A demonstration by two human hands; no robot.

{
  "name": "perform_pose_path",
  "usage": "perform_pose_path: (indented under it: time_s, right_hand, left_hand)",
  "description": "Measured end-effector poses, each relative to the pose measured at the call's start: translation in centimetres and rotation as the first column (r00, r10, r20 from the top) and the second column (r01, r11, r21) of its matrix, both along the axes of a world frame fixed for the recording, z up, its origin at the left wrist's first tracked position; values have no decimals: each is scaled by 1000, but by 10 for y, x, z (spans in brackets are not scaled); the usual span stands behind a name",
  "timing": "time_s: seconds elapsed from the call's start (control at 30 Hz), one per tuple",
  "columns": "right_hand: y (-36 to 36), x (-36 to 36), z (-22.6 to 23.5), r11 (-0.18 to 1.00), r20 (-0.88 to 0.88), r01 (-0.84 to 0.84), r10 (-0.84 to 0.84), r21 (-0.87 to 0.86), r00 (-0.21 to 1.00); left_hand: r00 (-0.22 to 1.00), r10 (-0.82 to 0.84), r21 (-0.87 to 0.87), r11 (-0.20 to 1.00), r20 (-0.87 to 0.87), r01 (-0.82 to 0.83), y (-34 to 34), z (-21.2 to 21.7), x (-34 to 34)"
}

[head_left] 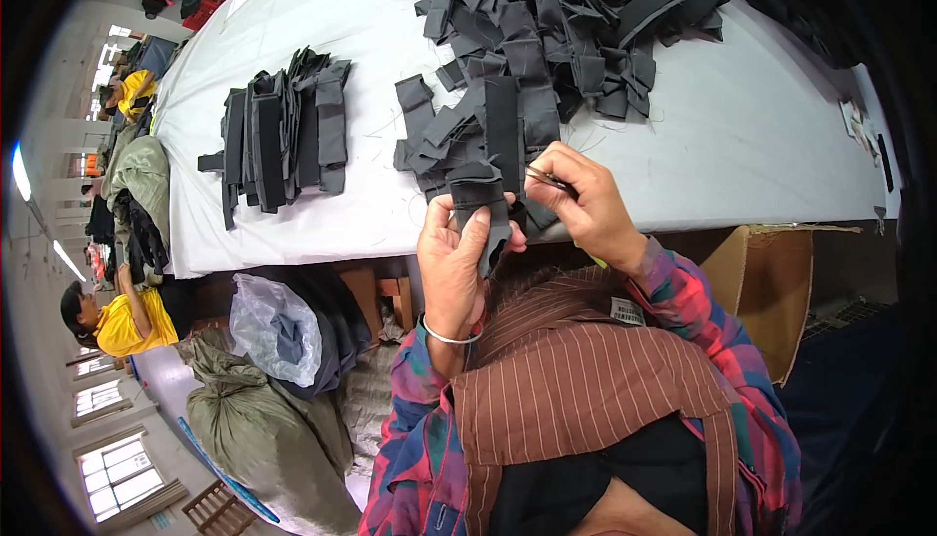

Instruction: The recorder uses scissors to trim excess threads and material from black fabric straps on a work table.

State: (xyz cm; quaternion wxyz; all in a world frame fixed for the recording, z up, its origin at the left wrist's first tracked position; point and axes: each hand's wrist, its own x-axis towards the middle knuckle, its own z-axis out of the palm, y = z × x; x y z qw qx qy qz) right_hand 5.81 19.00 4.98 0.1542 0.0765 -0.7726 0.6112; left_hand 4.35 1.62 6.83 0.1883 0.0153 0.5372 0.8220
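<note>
Partly hidden, a small dark tool [552,182] sits in the grip of the right hand [591,199]; the left hand [450,261] pinches a folded, dark-grey cloth strip [477,191] at the table [376,219] edge.

White-covered table [771,165], paned windows [119,474], glowing tube lights [68,260], pale walls [57,409]

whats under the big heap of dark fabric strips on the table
White table covering shows around the heap of dark strips, which appears to rest on it. The lowest strips and the covering directly beneath are hidden by the strips on top.
</note>
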Motion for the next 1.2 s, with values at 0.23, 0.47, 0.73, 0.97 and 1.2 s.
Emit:
perform_pose_path:
  time_s: [0.23,0.47,0.73,0.97,1.2]
  right_hand:
    - [7,7,4,980,-37,124,-120,156,992]
    - [6,-2,5,943,-128,112,-75,312,989]
    - [4,-6,6,938,-135,87,-44,336,990]
    - [-2,2,35,968,-189,61,-14,244,982]
    - [4,3,29,947,-70,-72,99,312,993]
  left_hand:
    - [1000,10,16,1000,22,-10,-3,-1,-4]
    - [1000,-11,40,999,28,10,-2,-1,-7]
    - [999,13,36,999,48,-15,0,0,-8]
    - [791,-75,-631,650,-607,-423,9,4,2]
    - [623,-247,-609,637,-742,-473,15,7,10]
